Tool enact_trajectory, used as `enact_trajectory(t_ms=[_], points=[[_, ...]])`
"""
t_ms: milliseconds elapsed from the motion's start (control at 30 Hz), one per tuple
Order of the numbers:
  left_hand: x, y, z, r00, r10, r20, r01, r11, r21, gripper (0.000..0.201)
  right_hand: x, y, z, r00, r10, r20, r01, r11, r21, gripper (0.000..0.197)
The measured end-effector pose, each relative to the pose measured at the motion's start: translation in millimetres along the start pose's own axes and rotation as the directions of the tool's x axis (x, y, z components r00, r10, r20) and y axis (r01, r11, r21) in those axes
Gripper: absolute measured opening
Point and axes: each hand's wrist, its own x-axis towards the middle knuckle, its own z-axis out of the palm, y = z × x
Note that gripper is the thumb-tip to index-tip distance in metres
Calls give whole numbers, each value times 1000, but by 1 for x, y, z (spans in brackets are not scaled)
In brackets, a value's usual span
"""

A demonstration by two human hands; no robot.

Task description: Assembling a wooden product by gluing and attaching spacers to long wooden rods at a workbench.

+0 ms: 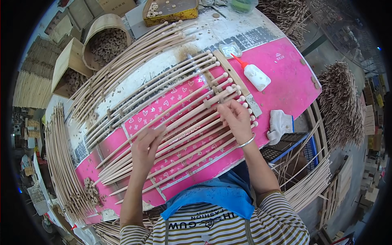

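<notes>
My left hand (148, 143) is over the middle of a row of long wooden rods (192, 145), fingers bent and blurred. Whether it grips a rod is unclear. Farther right, my right hand (237, 118), with a bracelet at the wrist, has thumb and fingers pinched close to the ball-tipped rod ends. What lies in that pinch is hidden. Just left of its fingertips, a small wooden ring (207, 103) sits around a rod. Round wooden balls (238, 87) cap the right-hand ends. The rods cross a pink patterned board (179, 98), beside a wooden strip (233, 73).
A white glue bottle (257, 77) with a red nozzle lies beyond my right hand, above a white glove (280, 125). Wooden rings fill a round tub (107, 41). A yellow tin (173, 16) holds balls. More rods (65, 163) stand left; a blue crate (312, 151) is right.
</notes>
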Motion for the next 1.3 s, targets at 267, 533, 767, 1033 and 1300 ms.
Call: enact_trajectory(t_ms=[267,533,767,1033,1300], points=[[72,-41,23,994,51,-100,-38,991,129,21,-2,-4,-6,999,-46,5,46,999,23,22],[93,-58,52,990,104,-90,-90,985,150,22,-2,-1,-10,998,-55,30,55,998,18,22],[96,-58,59,986,145,-82,-125,969,214,25,-2,0,-10,997,-64,46,63,998,22,21],[95,-60,59,973,209,-95,-162,918,361,24,26,-18,-17,994,-99,37,104,980,-167,21],[97,-65,58,967,242,-85,-192,903,384,25,128,-21,-30,889,-401,220,425,546,-722,22]])
